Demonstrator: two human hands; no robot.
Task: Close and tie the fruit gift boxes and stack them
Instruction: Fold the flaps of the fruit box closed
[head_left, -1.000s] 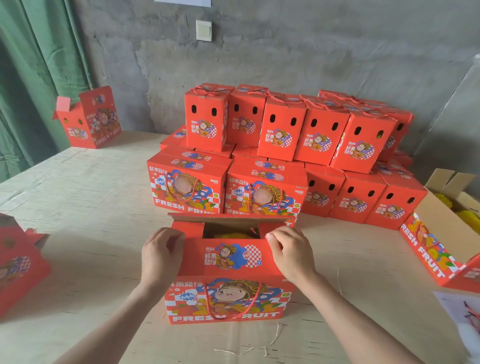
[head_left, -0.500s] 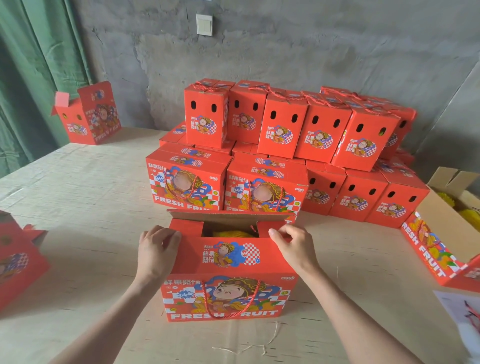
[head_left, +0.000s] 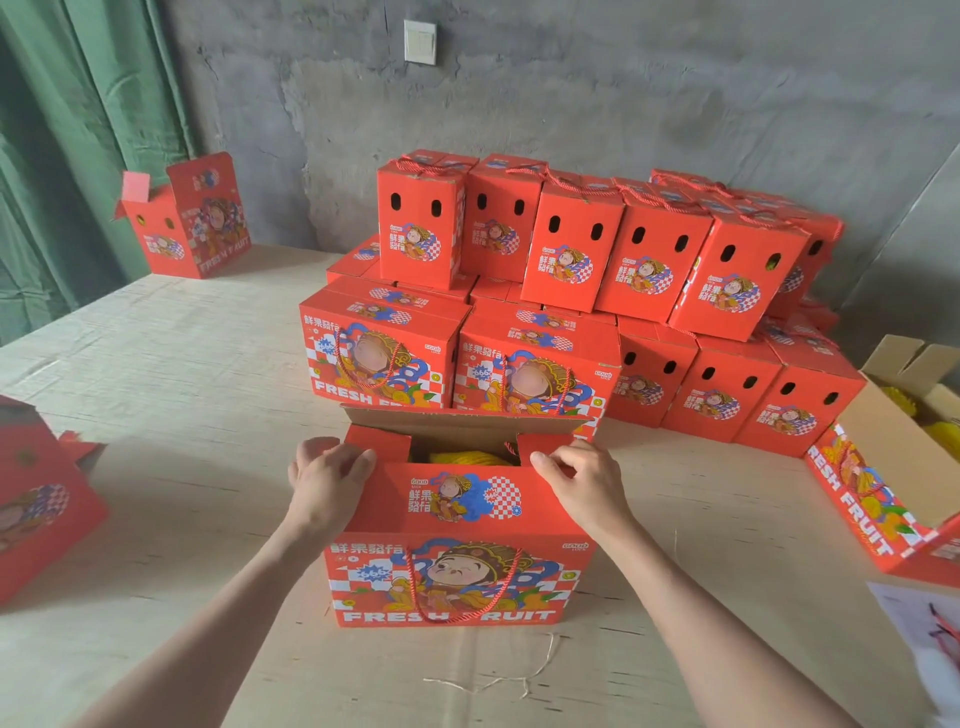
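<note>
Head view: a person's two bare forearms reach forward over a pale wooden tabletop (head_left: 182, 389) to a red box.
Task's thing: the open gift box (head_left: 457, 519) stands upright on the near middle of the tabletop, its printed front facing the camera and a red cord handle (head_left: 462, 597) hanging down that front.
Box top: the rear flap (head_left: 467, 418) stands up, brown side showing; the two end flaps are partly folded in.
Inside: yellow fruit (head_left: 457, 458) shows through the gap, mostly hidden by the front panel.
Left grip (head_left: 330, 473): clenched over the box's top left corner, fingers curled onto the left end flap.
Right grip (head_left: 582, 478): fingers pinch the edge of the right end flap.
Behind: a stack of closed boxes (head_left: 571, 260), two tiers high, stands against the grey wall; the raised rear flap covers the lower edge of its two front boxes.
Far left: another open box (head_left: 192, 223) stands near a green curtain (head_left: 78, 130).
Left edge: a red box (head_left: 36, 493), cut off by the frame.
Right: an open box (head_left: 883, 467) lies on its side with yellow contents; a white sheet (head_left: 924, 623) lies nearer the camera.
Near edge: thin pale strands (head_left: 493, 680) lie on the tabletop just in front of the box.
Wall: a white switch (head_left: 420, 40).
</note>
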